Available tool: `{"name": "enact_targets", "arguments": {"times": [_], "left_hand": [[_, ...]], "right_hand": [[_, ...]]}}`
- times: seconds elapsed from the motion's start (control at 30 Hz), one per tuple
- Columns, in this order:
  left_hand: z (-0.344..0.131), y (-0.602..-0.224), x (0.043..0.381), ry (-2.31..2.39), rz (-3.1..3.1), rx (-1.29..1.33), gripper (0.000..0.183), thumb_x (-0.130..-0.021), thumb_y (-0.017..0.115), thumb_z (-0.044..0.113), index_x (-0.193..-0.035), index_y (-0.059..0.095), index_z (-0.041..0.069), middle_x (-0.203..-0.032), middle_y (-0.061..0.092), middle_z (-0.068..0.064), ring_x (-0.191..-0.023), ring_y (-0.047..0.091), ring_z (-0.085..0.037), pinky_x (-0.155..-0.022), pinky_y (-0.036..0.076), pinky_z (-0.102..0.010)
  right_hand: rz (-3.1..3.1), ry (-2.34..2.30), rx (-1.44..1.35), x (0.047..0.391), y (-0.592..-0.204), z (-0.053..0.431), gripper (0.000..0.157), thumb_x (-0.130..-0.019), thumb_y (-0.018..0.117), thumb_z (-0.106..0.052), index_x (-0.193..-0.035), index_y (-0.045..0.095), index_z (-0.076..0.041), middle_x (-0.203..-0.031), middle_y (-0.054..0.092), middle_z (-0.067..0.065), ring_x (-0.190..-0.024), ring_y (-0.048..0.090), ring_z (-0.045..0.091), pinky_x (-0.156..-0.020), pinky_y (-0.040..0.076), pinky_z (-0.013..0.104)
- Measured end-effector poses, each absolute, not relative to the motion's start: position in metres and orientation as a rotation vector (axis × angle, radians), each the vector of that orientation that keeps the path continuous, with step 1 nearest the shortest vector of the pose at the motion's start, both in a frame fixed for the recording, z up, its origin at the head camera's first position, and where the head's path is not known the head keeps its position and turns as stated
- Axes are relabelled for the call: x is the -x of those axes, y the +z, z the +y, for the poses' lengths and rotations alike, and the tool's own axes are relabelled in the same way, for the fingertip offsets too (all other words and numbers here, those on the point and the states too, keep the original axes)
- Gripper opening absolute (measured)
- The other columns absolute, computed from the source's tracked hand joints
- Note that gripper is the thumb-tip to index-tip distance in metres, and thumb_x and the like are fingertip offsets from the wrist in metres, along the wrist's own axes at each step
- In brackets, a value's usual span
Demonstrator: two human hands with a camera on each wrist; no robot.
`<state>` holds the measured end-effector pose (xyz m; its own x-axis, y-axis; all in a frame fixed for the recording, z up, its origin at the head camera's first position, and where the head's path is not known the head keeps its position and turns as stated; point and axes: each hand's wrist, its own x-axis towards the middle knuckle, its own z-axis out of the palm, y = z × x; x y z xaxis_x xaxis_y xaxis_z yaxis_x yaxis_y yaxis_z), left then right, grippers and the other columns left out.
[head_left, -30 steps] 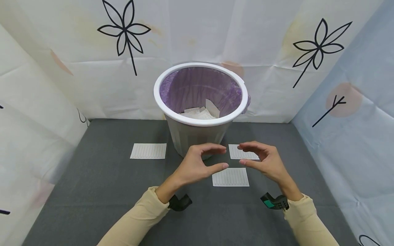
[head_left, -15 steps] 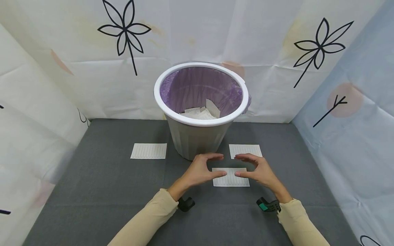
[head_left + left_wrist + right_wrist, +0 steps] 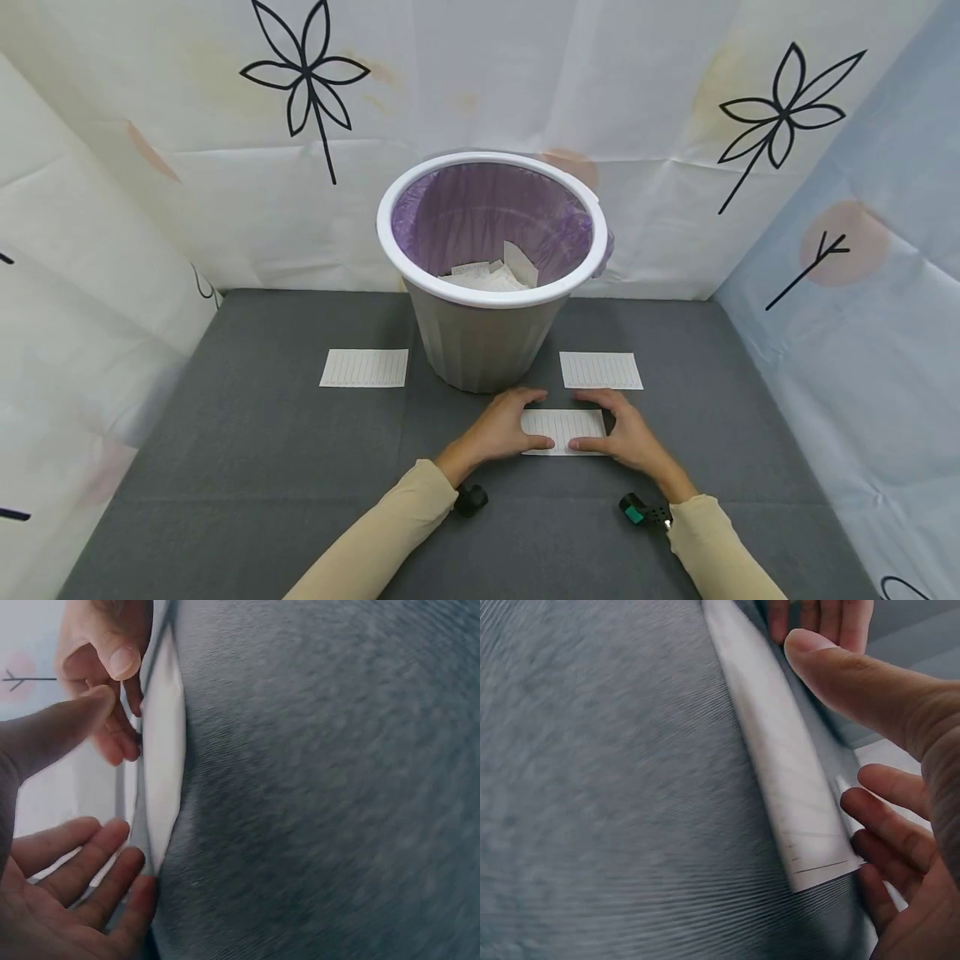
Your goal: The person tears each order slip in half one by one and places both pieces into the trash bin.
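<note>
1. Near slip point(image 3: 562, 429): white paper, thinly ruled; flat on the grey bench point(image 3: 262, 492), in front of the bin point(image 3: 480, 342), between both hands.
2. Left hand point(image 3: 500, 428): released, thumb parted from loosely bent fingers; at the near slip's left end; contact cannot be told.
3. Right hand point(image 3: 632, 435): likewise released, thumb and fingers apart; at the right end; contact cannot be told.
4. Bin: pale, upright, white-rimmed; purple liner point(image 3: 480, 196); paper pieces point(image 3: 487, 279) inside.
5. Left slip point(image 3: 364, 368), right slip point(image 3: 602, 370): ruled; flat on the bench, either side of the bin's foot.
</note>
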<state>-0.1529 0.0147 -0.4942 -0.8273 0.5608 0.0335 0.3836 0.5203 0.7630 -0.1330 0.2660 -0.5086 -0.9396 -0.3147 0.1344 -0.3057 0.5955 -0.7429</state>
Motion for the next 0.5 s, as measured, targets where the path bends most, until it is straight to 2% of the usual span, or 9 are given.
{"name": "enact_targets", "arguments": {"times": [0.17, 0.37, 0.5], "left_hand": [[0.018, -0.5018, 0.1516, 1.093, 2.6, -0.778, 0.073, -0.082, 0.087, 0.029, -0.142, 0.056, 0.002, -0.138, 0.059, -0.011, -0.13, 0.051, -0.027, -0.11, 0.04, -0.04], [0.0201, -0.5028, 0.1498, 1.083, 2.611, -0.786, 0.071, -0.082, 0.087, 0.025, -0.142, 0.055, 0.001, -0.138, 0.058, -0.011, -0.131, 0.049, -0.028, -0.112, 0.037, -0.042], [0.0216, -0.5044, 0.15, 1.041, 2.639, -0.794, 0.071, -0.081, 0.088, 0.024, -0.141, 0.056, 0.003, -0.132, 0.058, -0.008, -0.124, 0.05, -0.026, -0.107, 0.04, -0.044]], "right_hand": [[2.829, -1.252, 0.565, 0.133, -0.5177, 0.266, 0.074, -0.068, 0.096, -0.027, -0.132, 0.065, -0.007, -0.13, 0.057, 0.013, -0.122, 0.05, 0.035, -0.101, 0.039, 0.06], [2.845, -1.229, 0.647, 0.1332, -0.5194, 0.2634, 0.074, -0.067, 0.096, -0.024, -0.131, 0.065, -0.003, -0.126, 0.056, 0.014, -0.118, 0.047, 0.037, -0.097, 0.037, 0.06], [2.856, -1.208, 0.68, 0.1329, -0.5188, 0.2611, 0.074, -0.066, 0.096, -0.021, -0.13, 0.065, -0.001, -0.125, 0.055, 0.016, -0.116, 0.044, 0.037, -0.095, 0.037, 0.059]]}}
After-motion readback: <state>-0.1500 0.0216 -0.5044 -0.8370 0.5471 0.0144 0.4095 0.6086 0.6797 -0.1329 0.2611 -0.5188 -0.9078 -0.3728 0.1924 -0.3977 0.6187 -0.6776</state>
